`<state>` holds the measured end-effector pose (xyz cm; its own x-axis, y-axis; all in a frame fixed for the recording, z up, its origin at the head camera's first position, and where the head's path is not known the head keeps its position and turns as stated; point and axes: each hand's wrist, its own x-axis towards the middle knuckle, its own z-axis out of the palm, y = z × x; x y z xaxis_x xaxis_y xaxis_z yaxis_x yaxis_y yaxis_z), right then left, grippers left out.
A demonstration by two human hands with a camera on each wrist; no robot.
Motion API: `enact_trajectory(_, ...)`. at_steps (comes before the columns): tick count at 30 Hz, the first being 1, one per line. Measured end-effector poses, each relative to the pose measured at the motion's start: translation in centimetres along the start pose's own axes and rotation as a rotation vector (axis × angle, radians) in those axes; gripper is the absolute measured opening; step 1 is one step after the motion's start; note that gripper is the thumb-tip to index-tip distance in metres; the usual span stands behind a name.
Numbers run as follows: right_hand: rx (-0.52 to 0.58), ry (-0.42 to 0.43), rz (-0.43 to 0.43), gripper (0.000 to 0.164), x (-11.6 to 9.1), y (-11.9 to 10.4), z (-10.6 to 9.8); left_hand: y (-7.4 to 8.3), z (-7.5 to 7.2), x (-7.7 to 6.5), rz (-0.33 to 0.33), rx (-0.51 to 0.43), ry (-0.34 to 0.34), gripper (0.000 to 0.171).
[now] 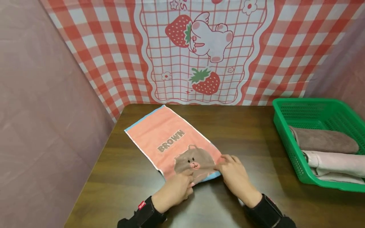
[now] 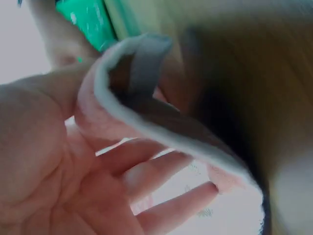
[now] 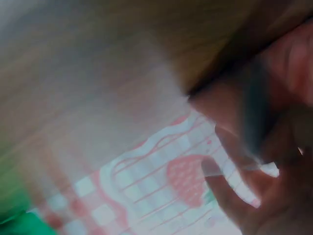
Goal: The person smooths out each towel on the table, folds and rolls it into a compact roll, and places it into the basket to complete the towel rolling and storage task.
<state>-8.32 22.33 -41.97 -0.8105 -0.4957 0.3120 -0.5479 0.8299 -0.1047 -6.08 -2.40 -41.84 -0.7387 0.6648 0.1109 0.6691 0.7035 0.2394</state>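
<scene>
A pink hand towel (image 1: pixel 155 126) with a brown bear face, the word BROWN and blue end bands lies slantwise on the wooden table. My left hand (image 1: pixel 176 189) pinches its near edge, below the bear. In the left wrist view the towel's white-trimmed edge (image 2: pixel 146 128) bends up between the thumb and fingers of that hand (image 2: pixel 44 161). At the near right corner, by the blue band, my right hand (image 1: pixel 234 173) grips the cloth. The right wrist view is dark and blurred, with the towel (image 3: pixel 215 105) at that hand's fingers (image 3: pixel 227 193).
On the right of the table (image 1: pixel 256 133) stands a green plastic basket (image 1: pixel 288 152). Inside it lie a rolled grey-brown towel (image 1: pixel 325 140) and a folded pale pink one (image 1: pixel 339 162). A red-and-white checked cloth (image 1: pixel 114 53) with strawberries hangs behind the table's far edge.
</scene>
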Motion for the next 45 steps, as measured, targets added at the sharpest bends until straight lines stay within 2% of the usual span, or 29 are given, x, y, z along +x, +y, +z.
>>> enact_trajectory(3, -0.018, 0.068, 0.010, 0.030, -1.1, 1.8, -0.9, -1.3, -0.2, -1.0, -0.047, -0.140, -0.029, 0.012)
enact_trajectory(5, 0.025, 0.069, 0.000, 0.032, -2.0, 2.9, -1.5, -2.1, -0.2, -1.7, -0.064, -0.208, -0.040, 0.020)
enact_trajectory(7, 0.112, 0.016, -0.042, 0.028, -2.9, 3.4, -1.8, -2.6, -0.1, -2.3, -0.053, -0.269, -0.059, 0.024)
enact_trajectory(9, 0.207, -0.085, -0.084, 0.018, -3.6, 3.2, -1.8, -2.8, 0.1, -2.6, -0.032, -0.291, -0.069, 0.026)
enact_trajectory(12, 0.267, -0.231, -0.103, 0.047, -4.2, 2.4, -1.3, -2.9, 0.4, -2.7, -0.005, -0.307, -0.058, 0.027)
enact_trajectory(14, 0.253, -0.276, -0.092, 0.055, -4.0, 1.8, -0.9, -2.8, 0.4, -2.7, -0.009, -0.324, -0.048, 0.028)
enact_trajectory(16, 0.216, -0.263, -0.092, 0.049, -3.6, 1.4, -0.6, -2.6, 0.4, -2.6, -0.031, -0.336, -0.029, 0.027)
enact_trajectory(19, 0.187, -0.199, -0.109, 0.026, -2.9, 1.2, -0.3, -1.9, 0.2, -2.5, -0.072, -0.279, -0.021, 0.022)
enact_trajectory(22, 0.147, -0.135, -0.111, 0.022, -2.5, 1.3, -0.2, -0.6, 0.2, -2.2, -0.069, -0.101, -0.020, 0.028)
enact_trajectory(24, 0.106, -0.098, -0.090, 0.025, -2.3, 1.7, -0.3, 0.5, 0.3, -1.8, -0.031, 0.030, -0.011, 0.030)
enact_trajectory(26, 0.060, -0.077, -0.055, 0.027, -2.3, 2.4, -0.5, 1.5, 0.8, -1.3, 0.010, 0.132, 0.035, 0.024)
enact_trajectory(28, 0.012, -0.069, -0.023, 0.026, -2.4, 3.0, -0.8, 2.4, 1.2, -0.8, 0.035, 0.173, 0.084, 0.019)
enact_trajectory(31, -0.049, -0.085, -0.010, 0.023, -2.9, 3.2, -1.3, 3.4, 1.7, 0.2, 0.028, 0.157, 0.144, 0.015)
enact_trajectory(33, -0.039, -0.085, -0.038, 0.027, -3.5, 2.5, -1.8, 4.1, 2.0, 0.7, 0.010, 0.132, 0.166, 0.015)
enact_trajectory(37, 0.082, -0.111, -0.169, 0.068, -4.6, -0.2, -2.3, 5.3, 2.2, 1.8, -0.002, 0.110, 0.174, 0.016)
enact_trajectory(39, 0.135, -0.123, -0.192, 0.078, -4.8, -1.5, -2.1, 5.7, 2.3, 2.3, -0.001, 0.092, 0.150, 0.016)
enact_trajectory(40, 0.149, -0.113, -0.190, 0.074, -4.9, -2.0, -1.9, 5.8, 2.2, 2.5, -0.002, 0.069, 0.133, 0.017)
enact_trajectory(42, 0.164, -0.078, -0.157, 0.052, -4.8, -2.6, -1.6, 5.7, 2.2, 2.8, 0.005, -0.007, 0.085, 0.023)
enact_trajectory(44, 0.184, -0.045, -0.109, 0.031, -4.7, -2.6, -1.4, 5.2, 2.0, 2.8, 0.018, -0.114, 0.027, 0.026)
enact_trajectory(45, 0.202, -0.030, -0.097, 0.029, -4.8, -2.4, -1.4, 4.7, 1.9, 2.7, 0.031, -0.156, 0.001, 0.028)
